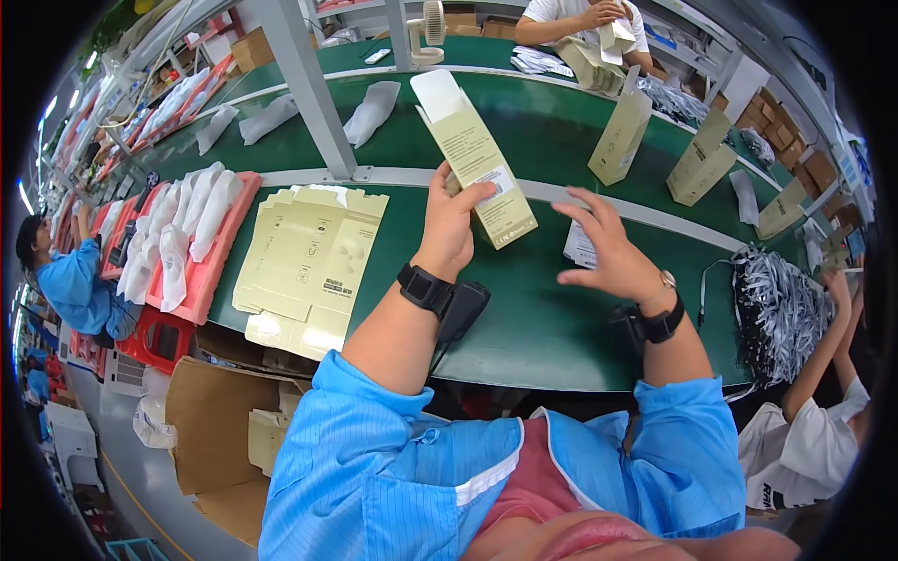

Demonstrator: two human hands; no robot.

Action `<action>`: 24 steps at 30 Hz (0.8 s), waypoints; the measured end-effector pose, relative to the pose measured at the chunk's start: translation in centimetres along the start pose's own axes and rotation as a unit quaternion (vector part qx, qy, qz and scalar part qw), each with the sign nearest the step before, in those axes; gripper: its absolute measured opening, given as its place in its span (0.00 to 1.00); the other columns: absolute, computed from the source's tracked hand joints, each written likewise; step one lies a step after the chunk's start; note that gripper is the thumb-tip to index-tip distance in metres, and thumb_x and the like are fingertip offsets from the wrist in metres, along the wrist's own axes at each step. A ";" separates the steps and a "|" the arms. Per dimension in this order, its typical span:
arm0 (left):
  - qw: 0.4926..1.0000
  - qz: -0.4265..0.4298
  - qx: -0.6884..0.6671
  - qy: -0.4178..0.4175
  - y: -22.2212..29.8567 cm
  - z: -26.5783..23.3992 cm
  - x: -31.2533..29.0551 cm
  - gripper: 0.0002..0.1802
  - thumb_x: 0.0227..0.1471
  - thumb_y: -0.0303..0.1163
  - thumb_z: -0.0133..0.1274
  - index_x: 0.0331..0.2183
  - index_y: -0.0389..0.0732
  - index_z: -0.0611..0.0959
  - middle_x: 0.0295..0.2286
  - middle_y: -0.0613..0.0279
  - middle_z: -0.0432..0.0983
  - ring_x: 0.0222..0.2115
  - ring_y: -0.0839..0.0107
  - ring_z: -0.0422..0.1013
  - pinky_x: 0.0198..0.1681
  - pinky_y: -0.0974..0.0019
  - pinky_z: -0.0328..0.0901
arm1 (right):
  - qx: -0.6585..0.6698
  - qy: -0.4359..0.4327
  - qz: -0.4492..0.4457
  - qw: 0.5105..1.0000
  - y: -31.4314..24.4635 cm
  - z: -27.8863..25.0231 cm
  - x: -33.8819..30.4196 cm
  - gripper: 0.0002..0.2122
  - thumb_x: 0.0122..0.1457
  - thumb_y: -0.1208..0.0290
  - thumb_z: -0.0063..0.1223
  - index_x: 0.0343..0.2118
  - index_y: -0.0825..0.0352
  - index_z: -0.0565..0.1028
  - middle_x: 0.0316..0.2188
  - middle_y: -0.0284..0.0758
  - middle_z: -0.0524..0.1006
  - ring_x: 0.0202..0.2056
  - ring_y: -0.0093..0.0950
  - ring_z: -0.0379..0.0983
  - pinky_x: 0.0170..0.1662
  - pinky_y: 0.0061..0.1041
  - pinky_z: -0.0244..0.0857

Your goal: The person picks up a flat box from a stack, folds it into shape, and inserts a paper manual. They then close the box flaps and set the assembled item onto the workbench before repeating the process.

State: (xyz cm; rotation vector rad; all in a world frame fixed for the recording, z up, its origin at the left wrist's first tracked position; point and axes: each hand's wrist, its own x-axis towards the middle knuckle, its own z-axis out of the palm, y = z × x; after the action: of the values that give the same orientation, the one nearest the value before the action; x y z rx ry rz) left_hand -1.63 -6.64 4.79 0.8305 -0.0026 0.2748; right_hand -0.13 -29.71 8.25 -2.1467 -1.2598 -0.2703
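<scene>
My left hand (447, 222) grips a tall pale yellow-green carton (475, 154) near its lower half. The carton is tilted, with its white-lined top flap standing up and fine print on its side. To the right of it, my right hand (613, 251) holds nothing, its fingers spread. Partly behind that hand lies a white printed paper (579, 245) on the green table (505, 323). A pile of flattened yellow-green cartons (309, 257) lies on the table to the left of my left forearm.
Upright cartons (619, 136) stand beyond the rail at right. Grey strips (781, 313) are heaped at the right edge. White-wrapped items fill a pink tray (229, 245) at left. A metal post (309, 84) rises ahead. A cardboard box (210, 421) sits lower left. Other people work nearby.
</scene>
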 end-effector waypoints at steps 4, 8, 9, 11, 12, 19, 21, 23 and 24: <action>0.998 0.014 0.055 0.000 -0.5 0.6 0.0 0.43 0.38 0.17 0.57 0.54 0.35 0.53 0.45 0.51 0.64 0.46 0.63 0.65 0.50 0.61 0.61 | -0.013 -0.114 0.122 0.986 4.3 -0.4 -3.4 0.26 0.38 0.72 0.67 0.43 0.63 0.69 0.46 0.37 0.68 0.49 0.36 0.64 0.53 0.32 0.57; 0.997 0.022 0.074 0.000 -0.5 0.5 0.1 0.44 0.36 0.16 0.58 0.54 0.35 0.53 0.46 0.51 0.63 0.47 0.62 0.64 0.51 0.60 0.60 | 0.056 -0.127 0.146 0.980 6.3 0.1 -4.0 0.19 0.39 0.74 0.66 0.36 0.65 0.71 0.39 0.35 0.70 0.40 0.31 0.67 0.45 0.27 0.63; 0.997 0.025 0.079 0.003 -0.5 0.4 0.1 0.44 0.36 0.16 0.58 0.54 0.35 0.52 0.46 0.51 0.63 0.47 0.62 0.63 0.52 0.60 0.59 | 0.078 -0.118 0.139 0.980 6.5 0.1 -3.9 0.17 0.40 0.75 0.65 0.34 0.67 0.71 0.36 0.35 0.70 0.37 0.29 0.69 0.42 0.25 0.65; 0.996 0.026 0.084 0.004 -0.5 0.3 0.1 0.44 0.36 0.16 0.58 0.54 0.35 0.53 0.46 0.51 0.63 0.47 0.62 0.63 0.52 0.60 0.59 | 0.076 -0.119 0.137 0.980 6.3 0.0 -3.7 0.15 0.41 0.75 0.65 0.33 0.67 0.72 0.36 0.35 0.71 0.36 0.29 0.69 0.41 0.24 0.65; 0.996 0.026 0.089 0.004 -0.5 0.3 0.1 0.44 0.36 0.17 0.58 0.54 0.35 0.53 0.46 0.51 0.63 0.47 0.62 0.63 0.52 0.60 0.59 | 0.074 -0.121 0.136 0.980 6.1 -0.1 -3.5 0.14 0.41 0.76 0.64 0.32 0.67 0.72 0.35 0.34 0.71 0.35 0.28 0.69 0.40 0.23 0.65; 0.995 0.028 0.100 0.003 -0.5 0.2 0.1 0.44 0.36 0.17 0.58 0.54 0.35 0.53 0.46 0.51 0.63 0.48 0.62 0.63 0.52 0.60 0.59 | 0.100 -0.141 0.106 0.979 8.1 -0.3 -3.5 0.10 0.45 0.77 0.60 0.31 0.68 0.73 0.35 0.34 0.72 0.34 0.28 0.69 0.40 0.23 0.65; 0.994 0.026 0.102 0.005 -0.5 0.3 0.0 0.44 0.36 0.17 0.58 0.54 0.35 0.53 0.46 0.52 0.63 0.48 0.62 0.63 0.52 0.60 0.59 | 0.124 -0.138 0.092 0.978 8.2 -0.5 -3.3 0.08 0.47 0.77 0.58 0.31 0.68 0.73 0.33 0.34 0.72 0.33 0.28 0.70 0.40 0.23 0.65; 0.995 0.024 0.098 -0.001 -0.6 0.5 0.1 0.44 0.36 0.17 0.58 0.53 0.36 0.53 0.46 0.52 0.63 0.48 0.63 0.62 0.52 0.60 0.59 | 0.066 -0.124 0.116 0.983 8.1 -1.0 -3.3 0.06 0.49 0.78 0.56 0.31 0.68 0.73 0.34 0.34 0.73 0.34 0.28 0.70 0.41 0.23 0.65; 0.995 0.024 0.096 -0.004 -0.6 0.5 0.0 0.44 0.35 0.17 0.59 0.53 0.36 0.54 0.46 0.52 0.63 0.48 0.63 0.62 0.52 0.61 0.59 | 0.010 -0.110 0.138 0.984 7.4 -1.5 -2.8 0.05 0.50 0.78 0.55 0.31 0.68 0.73 0.34 0.35 0.73 0.35 0.28 0.70 0.41 0.23 0.65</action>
State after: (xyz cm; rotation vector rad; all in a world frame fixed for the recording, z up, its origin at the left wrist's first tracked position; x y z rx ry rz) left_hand -1.39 -7.39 4.71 1.0239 -0.0041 0.3205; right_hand 4.81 -35.19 5.04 -2.3487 -1.0571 0.0992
